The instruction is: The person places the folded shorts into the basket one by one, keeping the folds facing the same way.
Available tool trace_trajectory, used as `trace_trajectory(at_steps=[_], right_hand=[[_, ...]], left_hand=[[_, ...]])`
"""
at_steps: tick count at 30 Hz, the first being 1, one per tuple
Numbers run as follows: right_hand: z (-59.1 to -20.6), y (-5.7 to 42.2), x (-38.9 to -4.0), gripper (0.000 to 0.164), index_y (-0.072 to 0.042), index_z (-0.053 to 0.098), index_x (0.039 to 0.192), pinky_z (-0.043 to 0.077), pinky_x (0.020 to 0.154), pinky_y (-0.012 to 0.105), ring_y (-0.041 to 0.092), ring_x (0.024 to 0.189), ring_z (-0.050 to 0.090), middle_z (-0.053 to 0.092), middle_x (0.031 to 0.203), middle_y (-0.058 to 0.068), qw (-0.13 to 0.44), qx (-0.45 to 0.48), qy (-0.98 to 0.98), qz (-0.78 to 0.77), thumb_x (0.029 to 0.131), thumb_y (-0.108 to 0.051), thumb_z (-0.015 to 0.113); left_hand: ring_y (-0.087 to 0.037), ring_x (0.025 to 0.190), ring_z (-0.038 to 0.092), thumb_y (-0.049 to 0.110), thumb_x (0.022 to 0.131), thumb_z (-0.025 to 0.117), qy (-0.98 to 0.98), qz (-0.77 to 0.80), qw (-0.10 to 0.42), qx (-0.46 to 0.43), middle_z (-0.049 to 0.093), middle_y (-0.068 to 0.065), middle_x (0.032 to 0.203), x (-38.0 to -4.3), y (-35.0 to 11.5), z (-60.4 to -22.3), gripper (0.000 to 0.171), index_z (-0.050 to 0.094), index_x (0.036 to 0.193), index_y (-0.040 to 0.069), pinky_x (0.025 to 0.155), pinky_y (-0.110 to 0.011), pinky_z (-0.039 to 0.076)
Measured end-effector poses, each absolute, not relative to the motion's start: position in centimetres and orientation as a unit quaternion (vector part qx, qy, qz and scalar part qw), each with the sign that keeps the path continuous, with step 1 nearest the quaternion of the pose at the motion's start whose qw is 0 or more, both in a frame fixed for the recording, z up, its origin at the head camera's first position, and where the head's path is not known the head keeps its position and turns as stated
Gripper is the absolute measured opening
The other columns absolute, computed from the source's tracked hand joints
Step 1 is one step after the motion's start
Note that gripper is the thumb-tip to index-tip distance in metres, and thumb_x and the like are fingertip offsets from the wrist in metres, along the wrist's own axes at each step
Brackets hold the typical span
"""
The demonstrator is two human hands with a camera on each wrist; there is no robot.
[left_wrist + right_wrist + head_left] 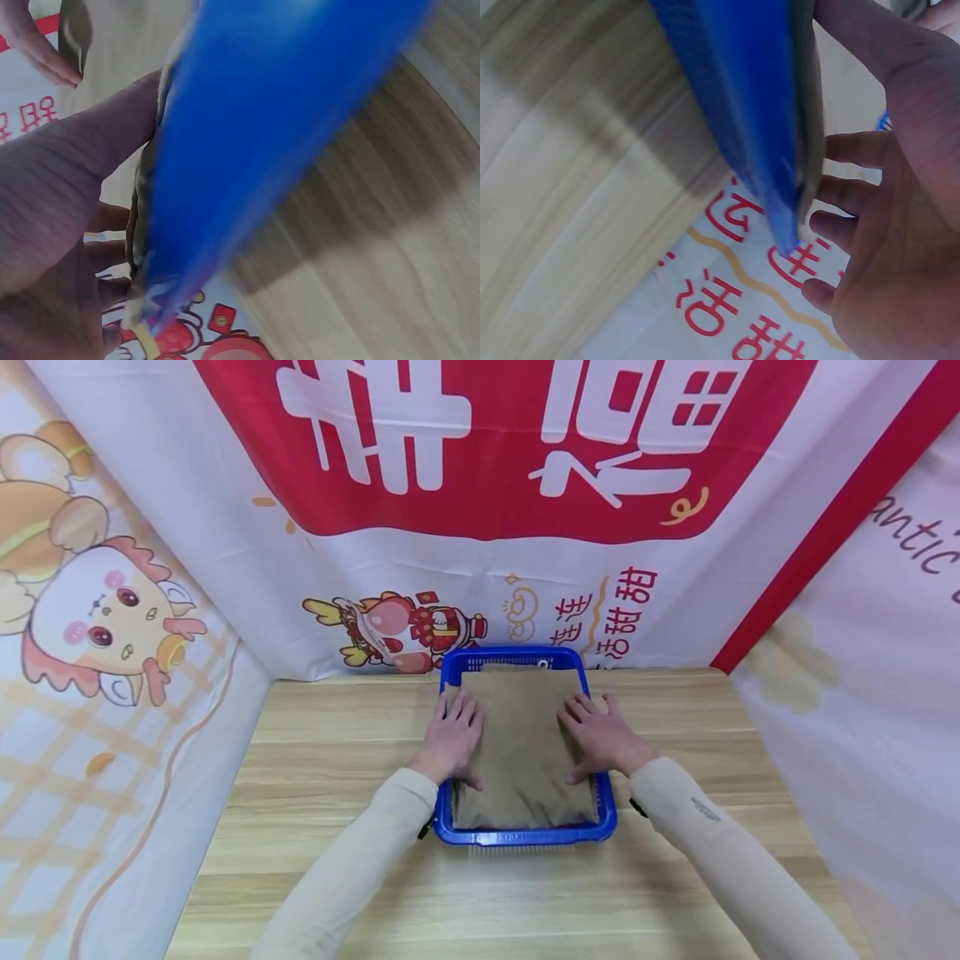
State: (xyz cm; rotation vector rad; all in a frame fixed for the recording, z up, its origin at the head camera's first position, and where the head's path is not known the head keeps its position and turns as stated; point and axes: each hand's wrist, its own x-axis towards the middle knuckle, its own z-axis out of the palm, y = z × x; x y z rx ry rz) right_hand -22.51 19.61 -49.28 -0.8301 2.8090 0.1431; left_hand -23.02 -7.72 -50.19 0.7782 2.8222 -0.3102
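A folded brown cloth (521,743) fills a blue plastic basket (525,837) on the wooden table. My left hand (452,739) rests on the cloth's left side with its fingers spread. On the right side, my right hand (603,737) lies with fingertips and thumb on the cloth near the rim. In the left wrist view, the thumb of my left hand (67,195) touches the cloth edge beside the blue basket wall (262,127). The right wrist view has my right hand (907,187) with its fingers against the cloth edge (810,112).
The pale wooden table (337,752) extends around the basket. Behind it hangs a white and red printed cloth (495,510) with large characters. Printed cloths also hang at the left (112,693) and right (862,693) sides.
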Motion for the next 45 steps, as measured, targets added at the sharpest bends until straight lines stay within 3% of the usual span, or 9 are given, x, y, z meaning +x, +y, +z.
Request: trace_trajectory(at_steps=[9,22,27,37,41,45], right_hand=[[-50.6,18.5,-23.2,0.123,-0.007,0.03,0.146,0.0,0.105,0.064,0.034,0.14,0.012,0.023,0.151,0.016,0.153,-0.271,0.943,0.115,0.053,-0.075,0.071],[-52.3,18.1,-23.4,0.124,-0.01,0.03,0.147,0.0,0.105,0.065,0.034,0.14,0.016,0.026,0.151,0.014,0.161,-0.273,0.937,0.145,0.051,-0.079,0.068],[-52.3,17.9,-23.4,0.124,-0.011,0.033,0.146,0.001,0.105,0.065,0.034,0.139,0.019,0.028,0.15,0.013,0.156,-0.274,0.937,0.148,0.049,-0.079,0.069],[-52.7,18.5,-23.5,0.122,-0.008,0.038,0.141,0.003,0.103,0.068,0.038,0.136,0.023,0.034,0.145,0.018,0.103,-0.289,0.948,0.089,0.046,-0.077,0.072],[-52.4,18.7,-23.5,0.118,-0.008,0.038,0.142,0.003,0.101,0.07,0.038,0.137,0.021,0.034,0.146,0.019,0.079,-0.28,0.955,0.052,0.052,-0.076,0.07],[-51.9,18.8,-23.3,0.108,-0.009,0.04,0.141,0.003,0.1,0.071,0.039,0.136,0.022,0.035,0.145,0.019,0.058,-0.276,0.959,0.015,0.06,-0.073,0.068]], left_hand=[[-0.032,0.14,0.015,0.078,0.045,0.072,0.946,-0.145,0.152,0.246,0.017,-0.011,0.154,-23.8,-8.1,-51.5,0.133,0.023,0.149,0.011,0.109,-0.059,-0.002],[-0.029,0.14,0.019,0.076,0.044,0.074,0.944,-0.138,0.169,0.246,0.021,-0.008,0.154,-23.9,-8.3,-51.8,0.131,0.026,0.149,0.012,0.108,-0.058,-0.008],[-0.029,0.14,0.017,0.078,0.045,0.072,0.943,-0.148,0.169,0.244,0.018,-0.007,0.155,-23.8,-8.4,-51.9,0.132,0.023,0.15,0.014,0.109,-0.057,-0.005],[-0.032,0.139,0.019,0.076,0.048,0.073,0.95,-0.1,0.152,0.255,0.021,-0.011,0.153,-24.2,-8.8,-52.3,0.129,0.026,0.148,0.011,0.108,-0.058,-0.006],[-0.032,0.139,0.018,0.077,0.051,0.071,0.954,-0.075,0.123,0.264,0.024,-0.012,0.152,-24.3,-9.0,-51.9,0.124,0.03,0.147,0.011,0.109,-0.059,-0.001],[-0.032,0.139,0.02,0.072,0.061,0.069,0.959,-0.045,0.092,0.266,0.028,-0.011,0.151,-24.4,-9.0,-51.5,0.11,0.035,0.145,0.01,0.109,-0.059,0.003]])
